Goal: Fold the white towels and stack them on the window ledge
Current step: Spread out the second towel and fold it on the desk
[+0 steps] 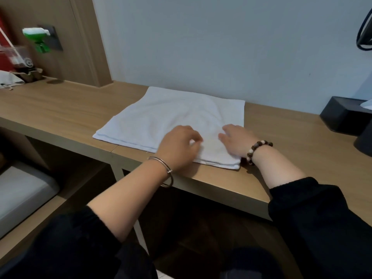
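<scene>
A pale wall (201,47) rises behind a wooden counter (60,105). At the far left a clear plastic cup (19,57) with a straw (7,40) stands beside crumpled brown paper (30,74) and something white and soft (a bag or cloth, too blurred to tell) (10,78). Above them a green-and-white gadget (37,38) sits on a dark wall plate (54,40). At the right a black box (342,115) rests on the counter. A black loop (364,35) hangs at the top right. A grey cushion (22,190) lies lower left.
</scene>
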Action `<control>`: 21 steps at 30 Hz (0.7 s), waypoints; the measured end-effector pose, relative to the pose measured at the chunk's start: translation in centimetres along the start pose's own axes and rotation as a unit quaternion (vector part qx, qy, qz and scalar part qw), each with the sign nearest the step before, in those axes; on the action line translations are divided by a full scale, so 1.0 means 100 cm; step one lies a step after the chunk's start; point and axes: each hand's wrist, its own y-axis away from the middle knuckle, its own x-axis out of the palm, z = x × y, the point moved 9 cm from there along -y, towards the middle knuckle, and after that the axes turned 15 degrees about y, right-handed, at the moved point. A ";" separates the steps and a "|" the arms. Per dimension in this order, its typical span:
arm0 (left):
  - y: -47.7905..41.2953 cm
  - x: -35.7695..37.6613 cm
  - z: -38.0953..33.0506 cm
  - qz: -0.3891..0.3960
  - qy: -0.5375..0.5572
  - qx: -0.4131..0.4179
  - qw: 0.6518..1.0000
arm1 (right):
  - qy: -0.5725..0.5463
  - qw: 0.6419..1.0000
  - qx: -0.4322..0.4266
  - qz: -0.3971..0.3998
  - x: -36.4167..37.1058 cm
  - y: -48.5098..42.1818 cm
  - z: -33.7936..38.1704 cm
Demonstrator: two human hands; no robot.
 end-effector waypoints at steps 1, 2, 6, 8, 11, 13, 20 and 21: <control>-0.001 -0.011 0.019 -0.010 -0.058 -0.040 0.997 | 0.050 0.999 -0.010 0.016 0.006 0.002 0.007; -0.001 -0.021 0.038 -0.006 -0.115 -0.077 0.990 | 0.081 0.996 -0.011 0.030 0.011 0.003 0.010; 0.009 -0.035 0.063 0.025 -0.181 -0.095 0.979 | 0.128 0.990 -0.019 0.059 0.013 -0.002 0.006; 0.014 -0.031 0.053 0.032 -0.198 -0.071 0.977 | 0.158 0.985 -0.013 0.068 0.008 -0.009 -0.004; 0.021 -0.019 0.032 0.048 -0.153 -0.040 0.986 | 0.240 0.967 0.036 0.084 -0.007 -0.017 -0.022; 0.026 -0.014 0.022 0.065 -0.071 -0.033 0.995 | 0.292 0.954 0.032 0.052 -0.022 -0.016 -0.010; 0.038 -0.034 0.038 0.110 -0.039 -0.030 0.993 | 0.079 0.984 -0.153 0.051 -0.001 0.027 0.100; 0.040 -0.034 0.041 0.119 -0.039 -0.032 0.992 | 0.084 0.983 -0.151 0.067 0.002 0.027 0.098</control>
